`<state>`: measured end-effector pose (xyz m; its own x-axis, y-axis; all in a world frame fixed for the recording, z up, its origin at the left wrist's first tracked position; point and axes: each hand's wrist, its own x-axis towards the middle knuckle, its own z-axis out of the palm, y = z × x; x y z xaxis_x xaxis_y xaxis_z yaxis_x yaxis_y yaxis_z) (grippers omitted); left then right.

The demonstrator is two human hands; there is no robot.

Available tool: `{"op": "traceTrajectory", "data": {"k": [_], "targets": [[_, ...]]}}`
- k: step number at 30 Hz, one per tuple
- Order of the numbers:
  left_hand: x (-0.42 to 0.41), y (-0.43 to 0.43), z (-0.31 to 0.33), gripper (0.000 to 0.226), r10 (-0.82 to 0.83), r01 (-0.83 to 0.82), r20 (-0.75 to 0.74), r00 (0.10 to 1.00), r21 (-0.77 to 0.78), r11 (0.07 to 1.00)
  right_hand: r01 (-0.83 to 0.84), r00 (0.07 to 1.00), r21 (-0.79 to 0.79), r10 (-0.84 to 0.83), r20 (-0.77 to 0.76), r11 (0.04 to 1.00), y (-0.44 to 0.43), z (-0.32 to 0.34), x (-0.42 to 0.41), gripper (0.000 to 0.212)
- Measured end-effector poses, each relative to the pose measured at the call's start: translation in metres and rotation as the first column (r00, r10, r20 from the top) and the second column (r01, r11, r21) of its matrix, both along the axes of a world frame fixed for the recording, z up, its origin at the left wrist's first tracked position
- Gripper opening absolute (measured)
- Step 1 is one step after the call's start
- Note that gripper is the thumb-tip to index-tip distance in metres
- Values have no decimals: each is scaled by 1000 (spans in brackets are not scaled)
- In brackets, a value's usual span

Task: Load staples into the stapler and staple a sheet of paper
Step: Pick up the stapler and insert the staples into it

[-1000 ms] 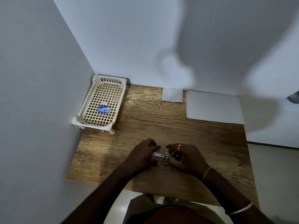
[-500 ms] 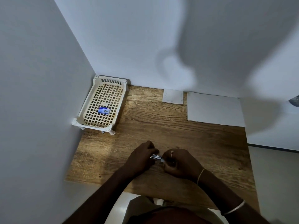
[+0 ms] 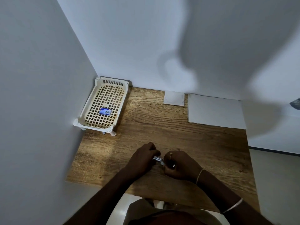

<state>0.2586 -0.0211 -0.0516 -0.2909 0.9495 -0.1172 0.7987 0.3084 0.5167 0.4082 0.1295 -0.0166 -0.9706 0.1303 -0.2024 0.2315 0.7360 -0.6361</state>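
Loading step in hand, both hands closed on the stapler at the near edge of the surface.

Left hand [image 3: 142, 157] and right hand [image 3: 180, 165] each clamped one end of the one stapler [image 3: 158, 159], metal showing between them; seating staples and shutting it seemed next. Beyond the stapler: one staple box [image 3: 105, 111] in one basket [image 3: 90, 108], far left; one small paper [image 3: 174, 98] and one sheet [image 3: 214, 111], far right.

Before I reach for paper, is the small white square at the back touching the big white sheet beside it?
Apart. The head view shows a strip of bare wooden table between the small white square and the big white sheet.
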Motion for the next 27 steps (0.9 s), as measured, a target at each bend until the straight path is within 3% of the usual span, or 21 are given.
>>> {"op": "traceTrajectory", "data": {"k": [6, 11, 14, 15, 17, 19, 21, 22, 25, 27], "targets": [[-4, 1, -5, 45, 33, -33, 35, 999, 13, 999, 38, 998, -61, -40, -47, 997, 1, 2, -1, 12], [-9, -1, -6, 73, 189, -208, 222, 957, 68, 976, 104, 982, -140, -123, -141, 985, 5, 12, -5, 10], [-6, -3, -3, 85, 309, -366, 367, 877, 95, 926, 149, 963, -161, -180, -201, 976, 10, 24, -9, 7], [-4, -4, -2, 86, 352, -434, 447, 823, 93, 896, 165, 954, -161, -198, -223, 973, 13, 28, -11, 7], [1, -2, 5, 79, 385, -556, 673, 631, 46, 830, 188, 938, -161, -225, -262, 969, 17, 38, -15, 7], [3, 5, 15, 55, 290, -569, 821, 492, 51, 821, 200, 924, -179, -246, -291, 963, 22, 50, -19, 7], [5, 15, 27, 36, 213, -550, 866, 453, 84, 831, 208, 909, -197, -264, -324, 958, 27, 64, -24, 6], [7, 21, 34, 34, 173, -557, 903, 394, 85, 826, 215, 897, -210, -279, -344, 954, 29, 71, -27, 6], [8, 41, 57, 45, 51, -624, 994, 98, 22, 781, 250, 848, -252, -337, -408, 935, 34, 93, -35, 8], [2, 52, 69, 41, -2, -648, 999, 35, 24, 761, 271, 826, -263, -364, -430, 926, 38, 105, -41, 6]]}}
